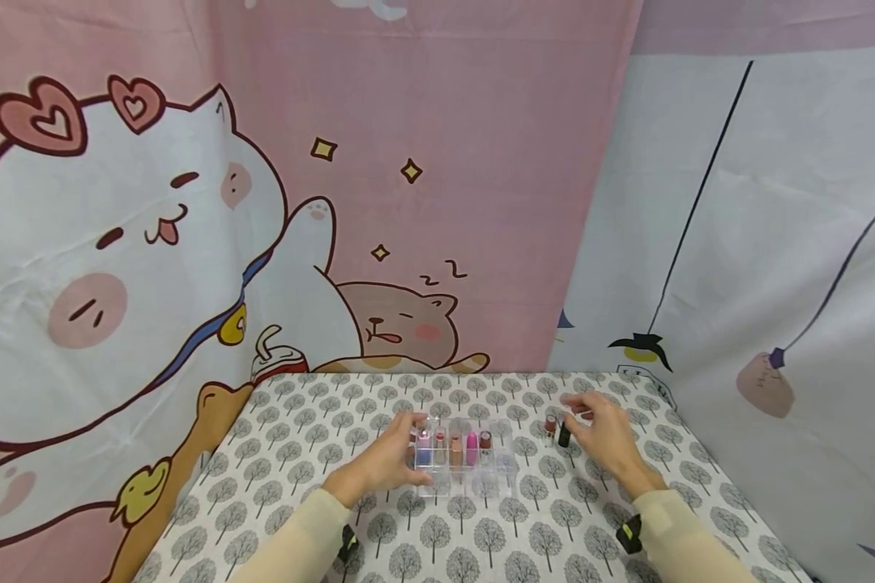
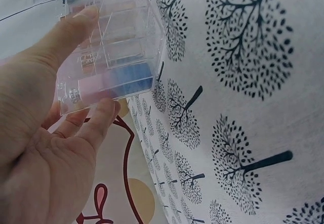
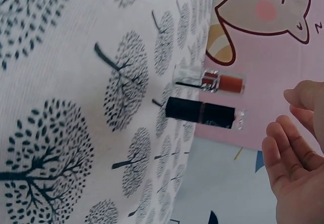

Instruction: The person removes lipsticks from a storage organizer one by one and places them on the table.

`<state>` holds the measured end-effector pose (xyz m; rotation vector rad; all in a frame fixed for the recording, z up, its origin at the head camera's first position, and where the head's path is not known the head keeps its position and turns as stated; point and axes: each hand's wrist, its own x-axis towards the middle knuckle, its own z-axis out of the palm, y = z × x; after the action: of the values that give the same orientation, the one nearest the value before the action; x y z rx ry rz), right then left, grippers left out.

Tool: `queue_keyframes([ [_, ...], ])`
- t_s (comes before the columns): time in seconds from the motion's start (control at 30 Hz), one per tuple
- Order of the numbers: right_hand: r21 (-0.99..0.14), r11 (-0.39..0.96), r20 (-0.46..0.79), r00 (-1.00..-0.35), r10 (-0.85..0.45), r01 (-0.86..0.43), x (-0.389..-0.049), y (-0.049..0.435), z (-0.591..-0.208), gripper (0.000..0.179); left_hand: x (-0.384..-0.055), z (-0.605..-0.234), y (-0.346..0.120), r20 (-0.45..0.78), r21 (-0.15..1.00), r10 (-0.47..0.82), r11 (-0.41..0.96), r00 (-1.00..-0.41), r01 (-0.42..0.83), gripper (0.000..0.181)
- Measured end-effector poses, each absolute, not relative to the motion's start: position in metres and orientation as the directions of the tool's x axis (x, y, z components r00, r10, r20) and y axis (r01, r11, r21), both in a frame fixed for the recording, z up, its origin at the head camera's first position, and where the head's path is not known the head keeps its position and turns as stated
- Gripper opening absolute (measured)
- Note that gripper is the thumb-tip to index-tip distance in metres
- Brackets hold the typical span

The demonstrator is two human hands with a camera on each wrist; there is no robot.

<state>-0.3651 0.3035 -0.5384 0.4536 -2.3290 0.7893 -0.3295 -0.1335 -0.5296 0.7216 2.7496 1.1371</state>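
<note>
My left hand (image 1: 386, 457) holds the left end of a clear divided lipstick organizer (image 1: 512, 463), with thumb and fingers on different sides. Several lipsticks stand in its back row, among them a pink-and-blue tube (image 2: 116, 85) at the left end and a bright pink tube (image 1: 471, 448). On the cloth to the right stand a black lipstick tube (image 3: 200, 113) and a clear lip gloss tube (image 3: 230, 84) with an orange-brown part. My right hand (image 1: 603, 433) is beside the black tube, its fingers loosely bent; the right wrist view shows a gap between them and both tubes.
A white cloth with grey tree prints (image 1: 437, 530) covers the table. Behind it hangs a pink curtain (image 1: 510, 202) with cartoon animals, and a pale printed curtain (image 1: 809, 267) runs along the right side.
</note>
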Motion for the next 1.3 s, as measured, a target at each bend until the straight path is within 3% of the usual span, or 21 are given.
queue_keyframes([
  [0.13, -0.416, 0.753, 0.675, -0.728, -0.121, -0.511, -0.36, 0.297, -0.533, 0.026, -0.331, -0.532, -0.134, 0.113, 0.646, 0.454, 0.642, -0.884, 0.412, 0.118],
  [0.5, -0.413, 0.721, 0.691, -0.707, -0.15, -0.556, -0.351, 0.279, -0.526, 0.024, -0.332, -0.536, -0.136, 0.112, 0.673, 0.487, 0.604, -0.866, 0.427, 0.119],
  [0.77, -0.435, 0.694, 0.666, -0.723, -0.181, -0.574, -0.346, 0.261, -0.523, 0.025, -0.335, -0.535, -0.134, 0.123, 0.591, 0.517, 0.647, -0.847, 0.481, 0.126],
  [1.07, -0.362, 0.629, 0.716, -0.638, -0.285, -0.688, -0.342, 0.234, -0.525, 0.023, -0.334, -0.54, -0.13, 0.114, 0.579, 0.501, 0.668, -0.858, 0.468, 0.135],
  [1.3, -0.359, 0.579, 0.71, -0.617, -0.339, -0.732, -0.337, 0.213, -0.525, 0.025, -0.337, -0.542, -0.129, 0.124, 0.578, 0.476, 0.679, -0.87, 0.454, 0.137],
])
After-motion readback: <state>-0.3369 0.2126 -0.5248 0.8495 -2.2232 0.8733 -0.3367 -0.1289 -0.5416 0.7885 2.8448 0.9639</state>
